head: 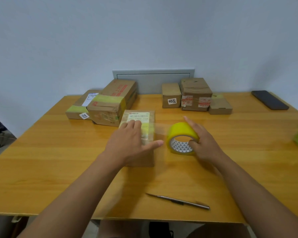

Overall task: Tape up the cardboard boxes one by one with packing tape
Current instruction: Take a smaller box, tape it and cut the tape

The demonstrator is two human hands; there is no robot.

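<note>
Head view | small brown cardboard box (145,117) mid-table, pinned under flat left hand (129,141) | right hand (202,143) gripping yellow packing-tape roll (182,137) beside box, strip stretched taut | risk: strip twisting, sticking crooked.

Flat brown cardboard box with a white printed label (139,129) lies mid-table, closed, a translucent tape strip (159,130) running from its top to the yellow packing-tape roll (181,137) just right, standing on edge. Three taped brown cartons (108,102) cluster back left; three more brown cartons (195,96) back right, well apart.
</note>
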